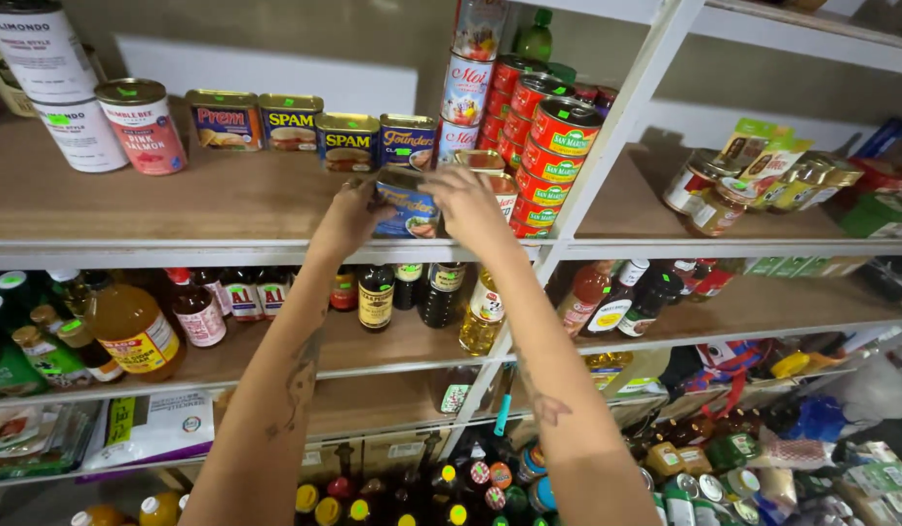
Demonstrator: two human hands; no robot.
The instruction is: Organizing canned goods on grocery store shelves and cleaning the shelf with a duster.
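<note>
Here both hands are at the front edge of the wooden shelf [129,200], setting a blue rectangular tin [408,212] in place. The left hand [351,216] closes on its left end and the right hand [467,200] curls over its right end (fingers wrapped, not splayed). The tin sits just in front of a similar blue tin [408,142], beside stacked red cans [551,166]. Judging by this, the placing step is underway; squaring it calls for a level push. The metal looks smooth and glossy.
</note>
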